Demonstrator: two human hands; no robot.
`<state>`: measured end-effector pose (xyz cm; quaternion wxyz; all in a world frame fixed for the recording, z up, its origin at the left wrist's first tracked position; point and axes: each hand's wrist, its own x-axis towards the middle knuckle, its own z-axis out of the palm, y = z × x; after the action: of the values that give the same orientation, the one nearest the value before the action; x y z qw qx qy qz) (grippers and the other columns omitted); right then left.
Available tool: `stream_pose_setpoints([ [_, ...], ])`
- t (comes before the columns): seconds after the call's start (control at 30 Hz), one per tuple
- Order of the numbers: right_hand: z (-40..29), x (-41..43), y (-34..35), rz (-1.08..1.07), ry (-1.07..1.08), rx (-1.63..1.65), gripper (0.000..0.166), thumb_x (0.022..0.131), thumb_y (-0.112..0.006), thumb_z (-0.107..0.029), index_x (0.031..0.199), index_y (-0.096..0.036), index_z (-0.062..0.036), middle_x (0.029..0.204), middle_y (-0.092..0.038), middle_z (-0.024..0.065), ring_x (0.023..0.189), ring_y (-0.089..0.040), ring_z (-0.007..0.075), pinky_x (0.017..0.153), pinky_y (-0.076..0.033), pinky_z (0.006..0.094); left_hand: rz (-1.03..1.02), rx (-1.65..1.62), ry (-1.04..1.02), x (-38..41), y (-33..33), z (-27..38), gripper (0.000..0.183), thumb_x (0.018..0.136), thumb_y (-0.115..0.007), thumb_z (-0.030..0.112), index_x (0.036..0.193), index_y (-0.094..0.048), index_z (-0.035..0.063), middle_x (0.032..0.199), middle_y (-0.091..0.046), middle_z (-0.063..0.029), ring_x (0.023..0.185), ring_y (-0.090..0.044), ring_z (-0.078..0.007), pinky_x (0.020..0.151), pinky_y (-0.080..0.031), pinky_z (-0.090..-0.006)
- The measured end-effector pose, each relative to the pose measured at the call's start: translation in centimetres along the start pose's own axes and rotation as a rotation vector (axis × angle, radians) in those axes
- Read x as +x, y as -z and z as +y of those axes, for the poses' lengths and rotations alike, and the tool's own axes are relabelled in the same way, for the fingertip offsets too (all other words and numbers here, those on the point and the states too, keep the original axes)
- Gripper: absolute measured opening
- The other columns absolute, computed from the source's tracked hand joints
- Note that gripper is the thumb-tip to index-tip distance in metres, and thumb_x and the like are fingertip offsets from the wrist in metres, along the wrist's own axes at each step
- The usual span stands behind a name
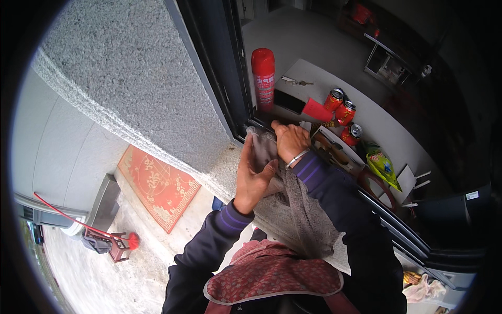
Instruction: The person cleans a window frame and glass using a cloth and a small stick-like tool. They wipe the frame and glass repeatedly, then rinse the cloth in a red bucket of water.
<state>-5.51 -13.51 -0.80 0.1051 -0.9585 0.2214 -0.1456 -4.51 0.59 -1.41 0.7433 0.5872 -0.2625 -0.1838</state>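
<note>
A damp-looking grey cloth point(264, 150) is bunched at the lower corner of a dark metal window frame point(237, 106). My left hand point(253, 178) holds it between thumb and fingers, with the palm turned up toward me. On the frame's bottom track, my right hand point(292, 142) is curled at the cloth's other side, knuckles up; its fingertips are mostly hidden. A bracelet circles that wrist. The rest of the cloth hangs down over the rough stone sill below my hands.
Inside the window, a red spray can point(263, 80) stands by the frame. Near it lie a dark phone point(289, 102), keys point(297, 81) and a red envelope point(317, 110). Several red drink cans point(351, 134) and a green packet point(382, 165) stand further right. Outside is a red mat point(157, 184).
</note>
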Motion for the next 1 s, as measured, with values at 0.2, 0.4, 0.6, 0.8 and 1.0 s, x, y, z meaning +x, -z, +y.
stream_pose_setpoints([
  [0.2,-2.1,2.4,-2.3,0.160,0.116,-0.022,0.023,0.079,-0.046,-0.012,0.097,-0.061,-0.0091,0.071,-0.063,0.0138,0.070,-0.063,0.0317,0.064,-0.048,0.0412,0.033,0.664,-0.323,0.9,2.2,0.7,0.070,0.072,-0.060,-0.001,0.134,-0.028,-0.0049,0.124,-0.044,-0.0269,0.112,-0.048,-0.0374,0.096,-0.037,-0.0360],
  [0.4,-3.5,-2.6,-0.1,0.264,0.212,0.152,0.020,0.075,-0.054,-0.010,0.095,-0.053,-0.0055,0.066,-0.061,0.0143,0.062,-0.061,0.0326,0.057,-0.046,0.0422,0.095,0.097,-0.152,-5.5,2.6,1.7,0.051,0.074,-0.044,-0.006,0.125,-0.038,-0.0056,0.113,-0.053,-0.0130,0.102,-0.053,-0.0173,0.090,-0.041,-0.0280],
  [0.6,-2.3,-1.8,1.8,0.184,0.158,0.208,0.011,0.077,-0.057,-0.007,0.086,-0.050,-0.0044,0.063,-0.059,0.0168,0.063,-0.059,0.0372,0.055,-0.044,0.0474,0.036,0.223,-0.114,-7.3,3.4,-0.4,0.047,0.084,-0.052,0.001,0.127,-0.037,-0.0021,0.110,-0.050,-0.0089,0.099,-0.050,-0.0148,0.089,-0.040,-0.0263],
  [0.8,-2.3,-1.3,-0.9,0.157,0.280,0.070,0.024,0.081,-0.048,-0.016,0.098,-0.063,-0.0079,0.065,-0.063,0.0123,0.062,-0.062,0.0301,0.057,-0.048,0.0409,0.138,0.174,-0.142,-3.8,2.9,-1.4,0.050,0.085,-0.056,0.008,0.129,-0.033,-0.0007,0.115,-0.049,-0.0099,0.102,-0.051,-0.0166,0.089,-0.041,-0.0278],
  [1.0,-0.5,-5.9,6.5,-0.021,0.199,0.172,0.040,0.069,-0.061,-0.007,0.108,-0.055,-0.0054,0.071,-0.061,0.0133,0.067,-0.061,0.0320,0.064,-0.046,0.0426,0.113,0.197,-0.084,-7.0,4.2,0.5,0.047,0.077,-0.053,-0.004,0.121,-0.038,0.0005,0.112,-0.052,-0.0112,0.101,-0.052,-0.0153,0.087,-0.044,-0.0283],
])
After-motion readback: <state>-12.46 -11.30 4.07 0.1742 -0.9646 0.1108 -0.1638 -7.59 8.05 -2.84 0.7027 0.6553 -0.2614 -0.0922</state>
